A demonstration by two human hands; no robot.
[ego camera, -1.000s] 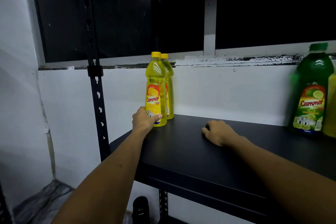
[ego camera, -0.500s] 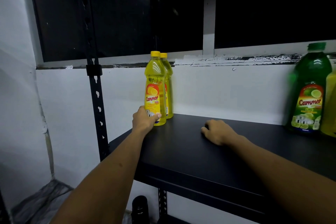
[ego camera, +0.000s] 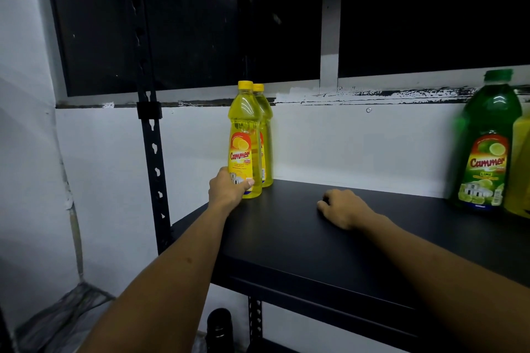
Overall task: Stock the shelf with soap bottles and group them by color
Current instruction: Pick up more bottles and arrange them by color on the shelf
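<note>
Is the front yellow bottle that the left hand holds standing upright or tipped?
Upright. The front yellow bottle stands with its base flat on the shelf and cap straight above, while the left hand grips its lower part.

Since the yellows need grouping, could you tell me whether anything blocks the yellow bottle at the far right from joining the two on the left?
Only the green bottle stands beside that yellow bottle; the right hand rests on the shelf between.

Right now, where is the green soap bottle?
In the head view, the green soap bottle stands upright at the right end of the black shelf, beside a yellow bottle at the frame's edge, untouched by either hand.
</note>
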